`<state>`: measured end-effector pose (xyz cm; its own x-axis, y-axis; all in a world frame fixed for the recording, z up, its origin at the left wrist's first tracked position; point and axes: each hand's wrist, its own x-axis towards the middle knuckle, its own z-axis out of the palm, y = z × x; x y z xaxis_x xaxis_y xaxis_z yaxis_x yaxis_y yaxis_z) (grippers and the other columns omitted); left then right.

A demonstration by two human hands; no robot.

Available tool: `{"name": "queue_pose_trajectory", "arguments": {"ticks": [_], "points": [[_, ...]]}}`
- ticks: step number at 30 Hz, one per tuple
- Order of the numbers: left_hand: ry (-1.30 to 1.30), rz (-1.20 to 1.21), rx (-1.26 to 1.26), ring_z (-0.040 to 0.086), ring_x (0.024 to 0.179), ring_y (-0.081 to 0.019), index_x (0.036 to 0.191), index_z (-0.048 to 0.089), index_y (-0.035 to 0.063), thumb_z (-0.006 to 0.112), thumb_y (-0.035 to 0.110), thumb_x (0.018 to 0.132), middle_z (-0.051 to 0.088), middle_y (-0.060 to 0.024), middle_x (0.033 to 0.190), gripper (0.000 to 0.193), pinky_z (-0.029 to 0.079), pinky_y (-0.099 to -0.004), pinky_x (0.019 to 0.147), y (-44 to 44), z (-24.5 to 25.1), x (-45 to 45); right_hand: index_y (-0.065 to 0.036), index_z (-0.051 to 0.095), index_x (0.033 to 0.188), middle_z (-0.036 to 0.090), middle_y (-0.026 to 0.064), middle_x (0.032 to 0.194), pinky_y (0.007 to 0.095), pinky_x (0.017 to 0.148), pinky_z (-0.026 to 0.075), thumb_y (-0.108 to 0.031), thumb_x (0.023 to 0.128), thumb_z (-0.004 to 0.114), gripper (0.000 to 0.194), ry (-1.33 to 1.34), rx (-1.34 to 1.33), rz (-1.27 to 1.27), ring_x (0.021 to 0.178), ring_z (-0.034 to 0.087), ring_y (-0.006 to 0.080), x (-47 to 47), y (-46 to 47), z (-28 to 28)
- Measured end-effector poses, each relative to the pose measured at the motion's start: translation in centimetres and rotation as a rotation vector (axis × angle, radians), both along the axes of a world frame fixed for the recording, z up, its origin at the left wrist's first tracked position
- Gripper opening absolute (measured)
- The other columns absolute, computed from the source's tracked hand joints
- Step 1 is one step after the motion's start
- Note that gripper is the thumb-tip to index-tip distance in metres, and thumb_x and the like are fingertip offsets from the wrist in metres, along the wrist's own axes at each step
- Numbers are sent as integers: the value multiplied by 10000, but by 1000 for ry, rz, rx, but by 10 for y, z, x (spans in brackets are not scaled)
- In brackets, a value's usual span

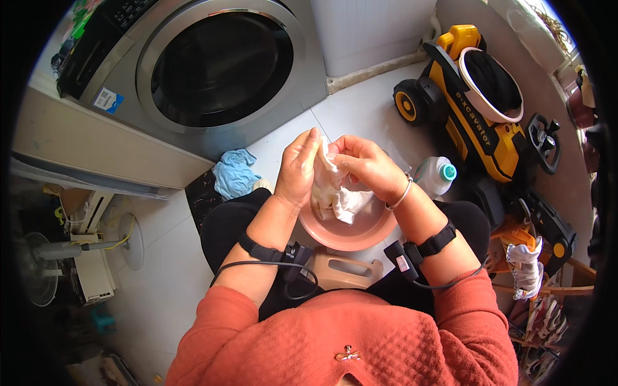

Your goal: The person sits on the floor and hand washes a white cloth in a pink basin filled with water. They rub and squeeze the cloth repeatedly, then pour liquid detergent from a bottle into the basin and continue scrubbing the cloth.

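Note:
A wet white cloth is stretched between both hands over a pink plastic basin. My left hand grips its upper edge, thumb pointing up. On the other side, my right hand pinches the cloth between thumb and fingers. The cloth's lower folds hang down into the basin, where cloudy water shows. How much of the cloth lies under the water I cannot tell. Just right of my right wrist stands a white bottle with a teal cap.
A front-loading washing machine stands ahead on the left, with a crumpled blue cloth on the floor by it. At right, a yellow-black toy excavator carries a bowl of dark fabric. A beige plastic stool sits between my legs.

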<state>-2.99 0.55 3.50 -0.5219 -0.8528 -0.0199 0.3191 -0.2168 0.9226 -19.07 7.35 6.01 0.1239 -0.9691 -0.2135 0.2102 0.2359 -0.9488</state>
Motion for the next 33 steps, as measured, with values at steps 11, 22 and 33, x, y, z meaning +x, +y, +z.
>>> {"name": "queue_pose_trajectory", "arguments": {"ticks": [11,22,33], "points": [[-215,138,-276,511,835,-62,1022,607,35,506,244,1038,598,-3,979,233,418,-224,763,-1,-1,-1,-6,534,957,675,109,864,253,697,506,-152,875,657,208,47,-39,-71,777,657,138,-2,0,6],[-161,2,-127,560,826,-87,951,600,36,507,173,1005,600,-10,896,175,446,-236,767,-6,2,7,-45,543,854,624,44,894,242,760,491,-34,864,575,35,232,-151,-447,811,569,91,-14,-9,-19],[244,-14,245,611,869,-132,970,571,52,456,162,1038,630,-42,929,173,491,-275,807,-12,3,10,-38,582,1069,583,1,928,249,786,467,-176,946,605,186,-358,-93,-233,821,542,81,2,-7,-28]]}}
